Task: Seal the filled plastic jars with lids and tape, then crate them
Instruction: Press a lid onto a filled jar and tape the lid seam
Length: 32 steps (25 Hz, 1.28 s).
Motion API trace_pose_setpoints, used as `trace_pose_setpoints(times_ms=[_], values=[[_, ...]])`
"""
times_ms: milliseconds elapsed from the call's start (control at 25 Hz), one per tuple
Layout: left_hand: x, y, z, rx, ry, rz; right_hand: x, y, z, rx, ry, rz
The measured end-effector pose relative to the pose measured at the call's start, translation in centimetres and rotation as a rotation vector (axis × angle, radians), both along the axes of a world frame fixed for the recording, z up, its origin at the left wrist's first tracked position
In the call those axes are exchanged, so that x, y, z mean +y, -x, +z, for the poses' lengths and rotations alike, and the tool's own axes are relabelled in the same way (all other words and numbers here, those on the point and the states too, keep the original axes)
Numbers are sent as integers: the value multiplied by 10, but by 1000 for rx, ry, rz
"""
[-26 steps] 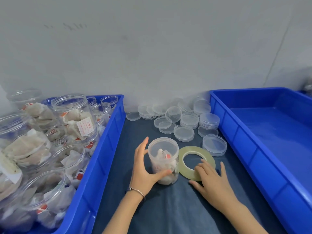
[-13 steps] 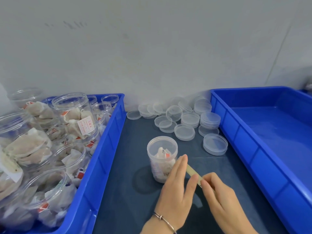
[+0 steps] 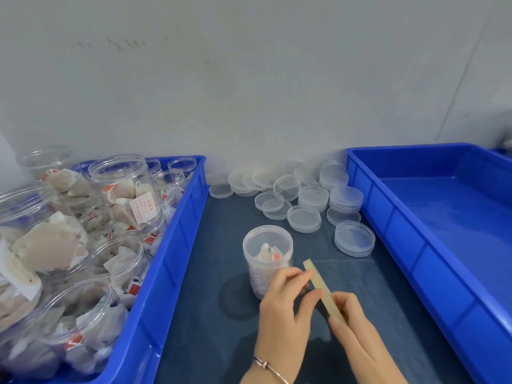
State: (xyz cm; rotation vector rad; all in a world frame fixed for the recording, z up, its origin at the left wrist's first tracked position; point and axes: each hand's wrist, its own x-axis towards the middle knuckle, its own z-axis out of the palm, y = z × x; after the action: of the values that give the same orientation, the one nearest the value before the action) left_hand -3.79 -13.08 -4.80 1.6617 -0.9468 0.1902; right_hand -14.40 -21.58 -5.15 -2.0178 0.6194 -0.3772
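— What's on the table, biggest first?

— Two blue crates. The right crate [image 3: 432, 217] shows only its bare floor; the left crate [image 3: 177, 245] is heaped with open jars of tea bags [image 3: 119, 189]. Between them lies a dark mat [image 3: 210, 273] with a scatter of clear lids [image 3: 304, 200] near the wall.

— And the jar being sealed?

— One jar [image 3: 267, 256] stands upright on the mat with its lid on. Just in front of it both hands hold the tape roll [image 3: 322, 289] edge-on. The left hand [image 3: 282, 309] pinches it with curled fingers; the right hand [image 3: 352, 322] grips its lower rim.

— What could go wrong?

— She seems to be picking for the tape's end. If it tears or sticks to itself, the seal will wrinkle. And nobody's steadying the jar; a knuckle could tip it.
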Motion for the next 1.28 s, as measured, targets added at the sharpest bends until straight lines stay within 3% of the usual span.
trace_pose_setpoints(times_ms=[280,480,680,880,1160,1280], values=[[2,-7,14,573,69,-72,3,6,-2,-2,157,-37],[3,-8,16,723,90,-101,0,10,-4,-7,403,-12],[4,-5,19,673,-62,-218,-3,8,-9,19,503,-23],[6,-4,21,643,45,-135,-2,5,-8,-21,504,-61],[7,-8,17,682,11,-165,6,5,2,-111,683,-60],[6,-7,15,618,-10,-174,6,5,5,-98,728,-48]])
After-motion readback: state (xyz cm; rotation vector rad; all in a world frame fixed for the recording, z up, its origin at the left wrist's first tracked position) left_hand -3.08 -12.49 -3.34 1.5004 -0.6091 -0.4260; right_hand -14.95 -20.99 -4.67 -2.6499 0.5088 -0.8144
